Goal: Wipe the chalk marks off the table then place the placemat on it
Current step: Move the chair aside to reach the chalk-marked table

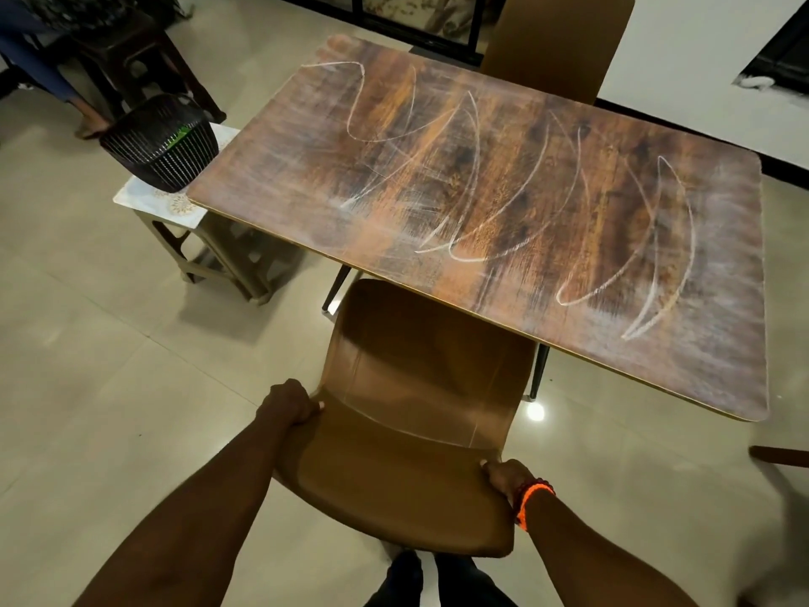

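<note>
Looping across a wood-grain table (503, 203) top with rounded corners, white chalk marks (473, 181) run in long curved strokes from the far left corner to the near right, over a pale smeared haze. Between the viewer and the table stands a brown moulded chair (407, 431), smooth and glossy, its seat partly under the near table edge. The left hand (286, 403) grips the chair's left rim, fingers curled round the edge; the right hand (505, 477), with an orange bracelet (532, 497) at the wrist, grips the right rim likewise. A second brown chair (560, 41) stands at the far side. Left of the table, a pale plastic stool (210, 251) carries a light patterned placemat (175, 203), and on that a black ribbed basket (162, 142), tilted, with something green inside. Beige glossy floor tiles (109, 365) reflect a ceiling light. At top left, another person's legs (57, 85) show beside a dark stool (144, 50).
</note>
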